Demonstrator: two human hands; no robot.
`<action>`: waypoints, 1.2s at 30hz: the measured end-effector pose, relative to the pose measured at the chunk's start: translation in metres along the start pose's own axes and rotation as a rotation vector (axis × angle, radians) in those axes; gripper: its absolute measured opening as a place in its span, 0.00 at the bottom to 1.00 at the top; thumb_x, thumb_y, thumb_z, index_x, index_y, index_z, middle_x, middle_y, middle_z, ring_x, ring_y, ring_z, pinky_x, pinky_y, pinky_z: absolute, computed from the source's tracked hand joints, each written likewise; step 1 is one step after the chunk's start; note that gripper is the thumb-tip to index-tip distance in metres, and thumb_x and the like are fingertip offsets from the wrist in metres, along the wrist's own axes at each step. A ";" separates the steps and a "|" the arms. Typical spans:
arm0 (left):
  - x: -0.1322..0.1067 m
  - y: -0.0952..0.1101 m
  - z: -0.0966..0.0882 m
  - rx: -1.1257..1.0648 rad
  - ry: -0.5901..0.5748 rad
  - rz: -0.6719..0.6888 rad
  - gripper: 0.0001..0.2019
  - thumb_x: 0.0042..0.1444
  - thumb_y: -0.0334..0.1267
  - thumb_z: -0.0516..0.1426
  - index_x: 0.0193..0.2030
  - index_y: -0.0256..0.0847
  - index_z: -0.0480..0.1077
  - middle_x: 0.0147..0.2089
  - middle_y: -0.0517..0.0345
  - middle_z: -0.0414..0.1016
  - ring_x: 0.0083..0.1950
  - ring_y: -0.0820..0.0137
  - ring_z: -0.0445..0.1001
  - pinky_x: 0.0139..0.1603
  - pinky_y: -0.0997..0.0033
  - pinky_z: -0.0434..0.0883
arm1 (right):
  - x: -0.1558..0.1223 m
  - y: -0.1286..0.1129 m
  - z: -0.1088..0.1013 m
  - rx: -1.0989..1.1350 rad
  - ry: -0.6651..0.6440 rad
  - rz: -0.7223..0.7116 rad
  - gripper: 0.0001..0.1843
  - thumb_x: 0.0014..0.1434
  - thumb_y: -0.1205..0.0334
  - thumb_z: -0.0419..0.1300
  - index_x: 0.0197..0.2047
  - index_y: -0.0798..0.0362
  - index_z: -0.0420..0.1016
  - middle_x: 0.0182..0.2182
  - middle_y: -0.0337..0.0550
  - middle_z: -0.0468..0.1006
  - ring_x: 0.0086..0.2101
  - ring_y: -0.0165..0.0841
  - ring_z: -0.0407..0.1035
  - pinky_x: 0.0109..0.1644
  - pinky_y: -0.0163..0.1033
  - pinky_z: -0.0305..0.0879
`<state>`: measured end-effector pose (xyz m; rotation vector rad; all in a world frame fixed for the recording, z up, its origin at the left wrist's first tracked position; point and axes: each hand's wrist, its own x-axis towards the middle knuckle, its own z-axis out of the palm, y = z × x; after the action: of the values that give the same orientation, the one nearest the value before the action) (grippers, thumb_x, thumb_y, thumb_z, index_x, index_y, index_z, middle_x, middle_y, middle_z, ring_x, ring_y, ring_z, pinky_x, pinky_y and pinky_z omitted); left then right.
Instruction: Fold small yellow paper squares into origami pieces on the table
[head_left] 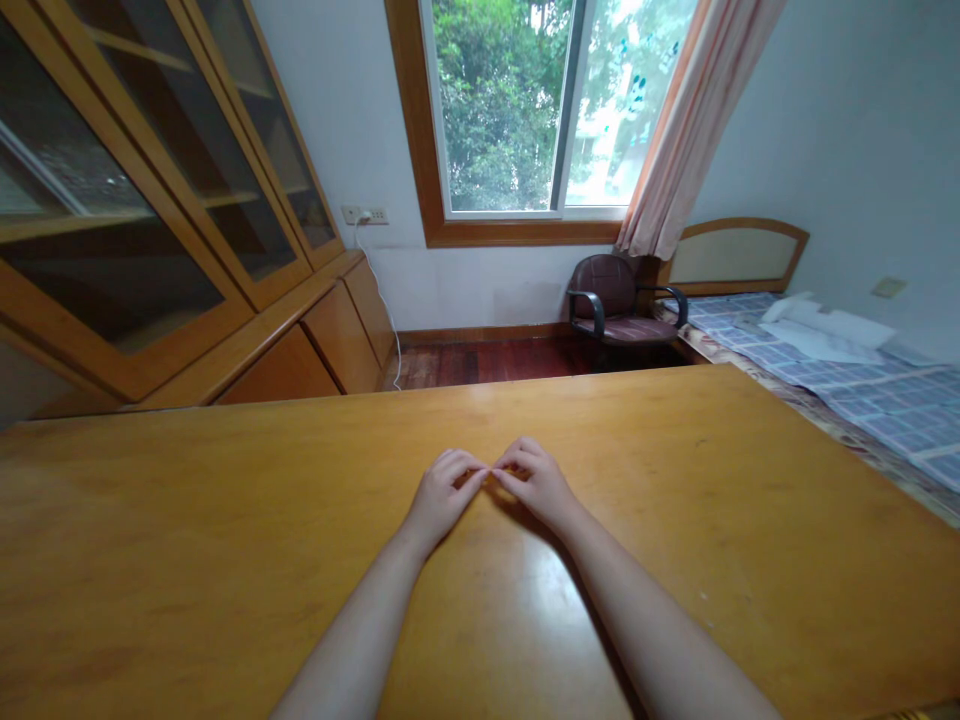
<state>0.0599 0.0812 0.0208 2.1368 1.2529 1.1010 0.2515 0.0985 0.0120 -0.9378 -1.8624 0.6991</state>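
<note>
Over the middle of the wooden table (pixel 247 560), my left hand (pixel 448 492) and my right hand (pixel 536 483) meet at their fingertips. Thumb and fingers of each are pressed together in a pinch. Whatever lies between the fingertips, if anything, is too small to make out. A faint yellow-orange tone shows by the right fingers, and I cannot tell whether it is a thing or the tabletop. Both forearms reach in from the near edge, and the right one casts a shadow on the glossy wood.
Glass-door cabinets (pixel 300 330) line the left wall. Beyond the table stand a dark red armchair (pixel 607 290) and a window (pixel 502 110) with a pink curtain (pixel 694 130). A bed (pixel 862 390) with white sheets of material (pixel 825 330) is at the right. A white cord (pixel 382 295) hangs from a socket.
</note>
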 end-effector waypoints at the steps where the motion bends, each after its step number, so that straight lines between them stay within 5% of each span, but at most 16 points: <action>1: 0.000 0.000 0.000 -0.004 0.005 -0.006 0.10 0.63 0.42 0.55 0.35 0.41 0.75 0.35 0.54 0.76 0.39 0.66 0.72 0.43 0.67 0.68 | 0.000 0.000 0.000 0.003 0.006 0.005 0.05 0.59 0.60 0.63 0.33 0.50 0.79 0.30 0.42 0.73 0.35 0.34 0.68 0.39 0.39 0.65; 16: 0.001 -0.005 -0.003 -0.132 0.171 -0.166 0.10 0.60 0.41 0.56 0.31 0.40 0.73 0.34 0.57 0.74 0.37 0.69 0.72 0.40 0.72 0.67 | 0.005 0.010 -0.006 0.095 0.229 0.183 0.09 0.58 0.59 0.62 0.28 0.53 0.77 0.27 0.40 0.71 0.30 0.32 0.66 0.34 0.37 0.62; 24: 0.001 -0.004 -0.002 -0.147 0.137 -0.154 0.09 0.60 0.39 0.57 0.32 0.39 0.74 0.34 0.57 0.74 0.37 0.69 0.72 0.40 0.73 0.67 | 0.004 0.007 -0.002 0.121 0.039 0.117 0.07 0.59 0.58 0.62 0.35 0.53 0.78 0.32 0.41 0.73 0.33 0.31 0.68 0.36 0.36 0.63; 36: 0.001 -0.009 -0.003 -0.180 0.245 -0.271 0.10 0.60 0.42 0.57 0.32 0.39 0.74 0.35 0.58 0.74 0.39 0.69 0.73 0.41 0.72 0.69 | 0.004 0.009 -0.006 0.123 0.111 0.175 0.11 0.59 0.57 0.61 0.28 0.53 0.76 0.27 0.40 0.72 0.30 0.32 0.67 0.35 0.36 0.60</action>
<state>0.0528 0.0871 0.0168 1.6811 1.4401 1.3263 0.2587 0.1074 0.0102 -1.0462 -1.6350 0.8407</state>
